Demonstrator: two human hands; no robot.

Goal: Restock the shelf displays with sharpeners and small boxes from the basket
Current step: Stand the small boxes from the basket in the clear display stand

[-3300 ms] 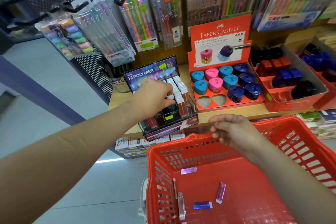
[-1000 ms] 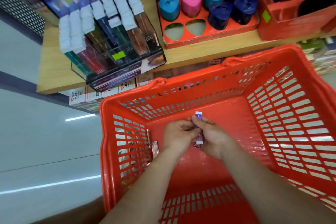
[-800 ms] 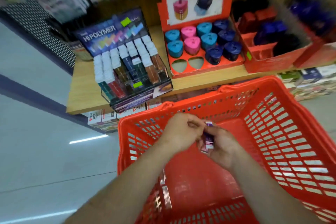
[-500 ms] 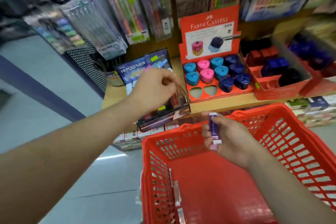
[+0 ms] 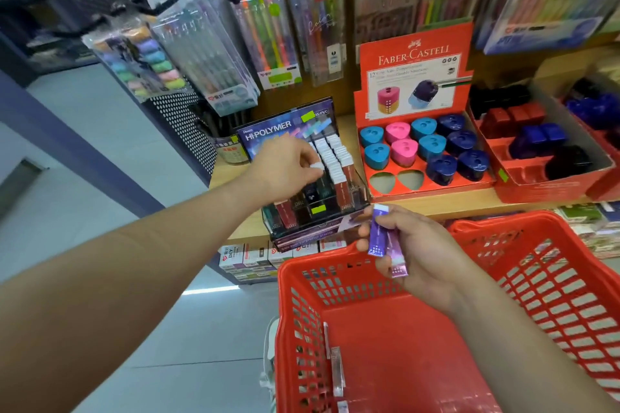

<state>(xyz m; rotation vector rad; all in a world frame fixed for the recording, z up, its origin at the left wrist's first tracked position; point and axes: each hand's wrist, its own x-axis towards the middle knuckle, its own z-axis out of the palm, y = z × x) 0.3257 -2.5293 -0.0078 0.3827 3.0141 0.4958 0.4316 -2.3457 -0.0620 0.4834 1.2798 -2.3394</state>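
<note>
My left hand (image 5: 288, 167) reaches over the Hi-Polymer display rack (image 5: 315, 198) and pinches a small box with a white end (image 5: 317, 166) above its rows. My right hand (image 5: 414, 246) hovers over the near rim of the red basket (image 5: 553, 282) and holds purple small boxes (image 5: 382, 238), stacked lengthwise. To the right of the rack stands the red Faber-Castell tray (image 5: 385, 186) with blue, pink and dark blue sharpeners (image 5: 404, 152); two front-left slots show bare card. A few slim boxes (image 5: 336, 369) lean against the basket's left wall.
Hanging pen and highlighter packs (image 5: 208, 60) crowd the wall above the wooden shelf (image 5: 436, 203). Red cartons of dark sharpeners (image 5: 536, 144) sit at the right. Boxed stock (image 5: 248, 255) lines the shelf below. Grey floor (image 5: 100, 144) lies to the left.
Both hands lifted purple boxes from the basket floor. Then my left hand carried one up to the Hi-Polymer rack and lowered toward its rows, while my right hand stayed above the basket rim.
</note>
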